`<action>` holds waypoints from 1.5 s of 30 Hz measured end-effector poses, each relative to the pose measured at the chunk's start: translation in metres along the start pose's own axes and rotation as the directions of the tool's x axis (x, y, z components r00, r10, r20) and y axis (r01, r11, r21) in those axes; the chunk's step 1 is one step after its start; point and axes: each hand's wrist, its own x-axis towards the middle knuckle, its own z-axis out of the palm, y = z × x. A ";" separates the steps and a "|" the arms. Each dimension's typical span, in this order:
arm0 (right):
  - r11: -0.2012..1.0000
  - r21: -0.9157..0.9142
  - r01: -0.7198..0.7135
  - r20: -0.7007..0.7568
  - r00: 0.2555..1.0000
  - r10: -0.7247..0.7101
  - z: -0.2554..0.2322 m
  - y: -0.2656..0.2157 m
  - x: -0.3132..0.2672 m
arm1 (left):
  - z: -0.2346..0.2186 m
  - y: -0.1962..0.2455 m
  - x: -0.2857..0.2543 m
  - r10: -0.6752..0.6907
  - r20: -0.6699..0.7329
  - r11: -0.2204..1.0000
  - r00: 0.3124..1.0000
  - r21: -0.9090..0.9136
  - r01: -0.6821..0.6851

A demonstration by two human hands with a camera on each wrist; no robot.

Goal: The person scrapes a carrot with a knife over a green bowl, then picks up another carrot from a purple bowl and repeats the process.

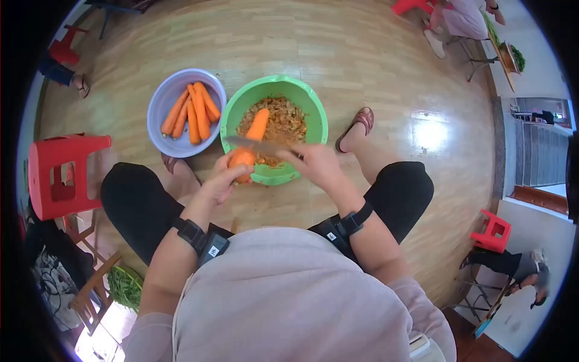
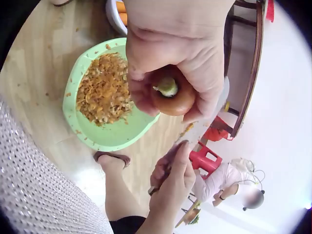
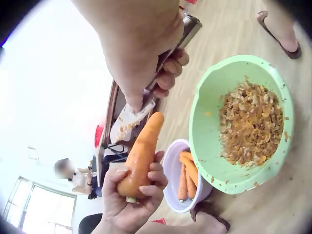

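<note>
My left hand [image 1: 222, 179] grips the thick stem end of a large carrot [image 1: 258, 125], its tip slanting up over the green basin [image 1: 321, 123]. In the left wrist view the carrot's cut green stem [image 2: 168, 87] shows between thumb and fingers. My right hand [image 1: 321, 166] holds a kitchen knife [image 1: 259, 145] by its metal handle [image 3: 191, 30]. Its blade crosses over the carrot in the head view. Orange bits cling to the blade [image 3: 127, 122] in the right wrist view. Brown and orange peelings [image 3: 251, 126] lie inside the basin.
Left of the green basin stands a lavender basin [image 1: 154, 127] with several carrots [image 1: 199, 111]. Both are on the wood-look floor between my feet. A red stool [image 1: 66, 175] stands at the left. Other people sit around the edges, one at the lower right [image 1: 525, 265].
</note>
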 end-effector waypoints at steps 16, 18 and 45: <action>0.996 -0.052 -0.076 -0.114 0.991 0.070 0.000 0.017 0.004 | 0.005 0.007 -0.012 0.064 -0.052 0.998 0.997 -0.014 -0.064; 0.999 0.049 0.009 -0.061 0.998 -0.006 0.006 0.011 0.001 | 0.011 0.012 -0.011 0.066 -0.070 0.998 0.995 0.010 -0.065; 0.930 -0.277 -0.240 -0.175 0.965 0.197 -0.007 0.033 0.016 | 0.006 0.009 -0.003 0.021 -0.077 0.994 0.997 0.108 -0.013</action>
